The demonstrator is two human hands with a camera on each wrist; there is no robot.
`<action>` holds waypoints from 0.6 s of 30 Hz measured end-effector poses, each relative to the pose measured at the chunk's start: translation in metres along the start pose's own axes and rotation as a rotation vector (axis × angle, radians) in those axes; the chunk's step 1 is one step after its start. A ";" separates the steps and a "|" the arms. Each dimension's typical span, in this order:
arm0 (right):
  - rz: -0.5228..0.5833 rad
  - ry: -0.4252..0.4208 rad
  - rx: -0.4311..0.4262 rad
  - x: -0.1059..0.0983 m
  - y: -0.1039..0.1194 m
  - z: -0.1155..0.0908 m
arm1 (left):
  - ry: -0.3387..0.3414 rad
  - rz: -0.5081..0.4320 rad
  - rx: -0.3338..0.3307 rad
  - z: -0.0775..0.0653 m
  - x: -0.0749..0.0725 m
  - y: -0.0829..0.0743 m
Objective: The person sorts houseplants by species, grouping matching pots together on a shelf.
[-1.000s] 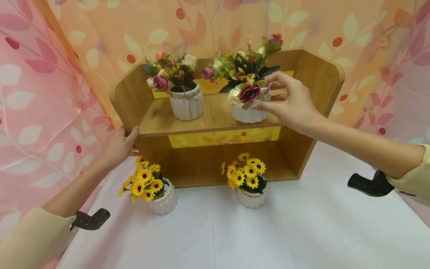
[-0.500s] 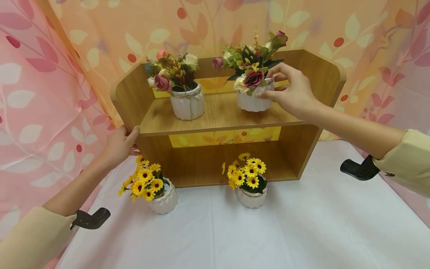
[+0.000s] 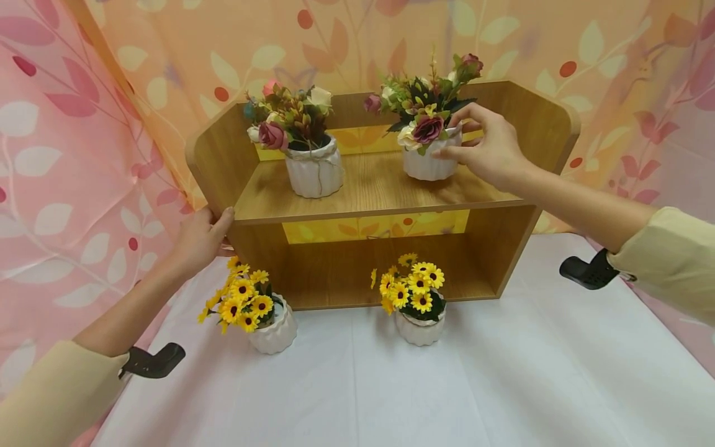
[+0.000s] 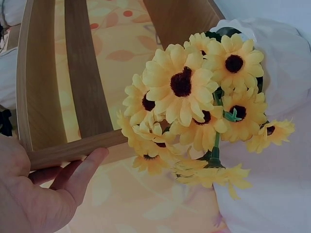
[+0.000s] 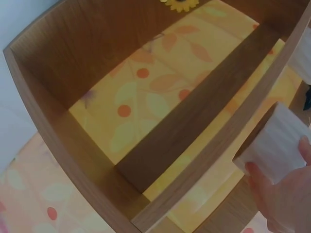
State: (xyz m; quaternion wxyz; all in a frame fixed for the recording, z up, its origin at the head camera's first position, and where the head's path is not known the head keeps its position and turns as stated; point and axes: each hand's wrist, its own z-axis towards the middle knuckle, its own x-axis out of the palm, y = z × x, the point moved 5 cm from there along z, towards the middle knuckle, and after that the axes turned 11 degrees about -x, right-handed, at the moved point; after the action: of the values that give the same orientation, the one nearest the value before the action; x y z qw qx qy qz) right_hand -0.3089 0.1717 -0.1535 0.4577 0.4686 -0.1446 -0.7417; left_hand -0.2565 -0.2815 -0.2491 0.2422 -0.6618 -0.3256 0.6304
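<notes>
Shifted rightward, the rose pot (image 3: 420, 165) is pinched by the half-curled right hand (image 3: 493, 152), the left hand (image 3: 202, 239) gripping the wooden shelf (image 3: 371, 186).

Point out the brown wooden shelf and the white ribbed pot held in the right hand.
Brown wooden shelf (image 3: 368, 180), head view: bare middle of the upper board.
White ribbed pot (image 3: 424, 164), head view: front wall.

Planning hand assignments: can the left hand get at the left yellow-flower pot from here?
Likely yes: the yellow-flower pot stands lower, close by the left hand, with only its own blooms leaning in the way. The hand grips the shelf, so it would probably have to let go first.
</notes>
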 end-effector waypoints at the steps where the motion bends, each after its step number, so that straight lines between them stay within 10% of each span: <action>1: 0.001 0.001 -0.001 0.001 -0.001 0.000 | 0.000 0.001 -0.001 0.000 0.000 0.000; 18: 0.038 0.037 0.033 0.003 -0.014 -0.009 | -0.004 -0.004 -0.006 -0.003 0.000 -0.002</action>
State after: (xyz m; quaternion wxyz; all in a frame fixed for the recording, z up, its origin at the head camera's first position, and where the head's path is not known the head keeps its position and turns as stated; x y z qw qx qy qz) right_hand -0.3093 0.1786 -0.1694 0.4664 0.4868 -0.1570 -0.7217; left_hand -0.2543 -0.2794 -0.2475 0.2408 -0.6608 -0.3292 0.6302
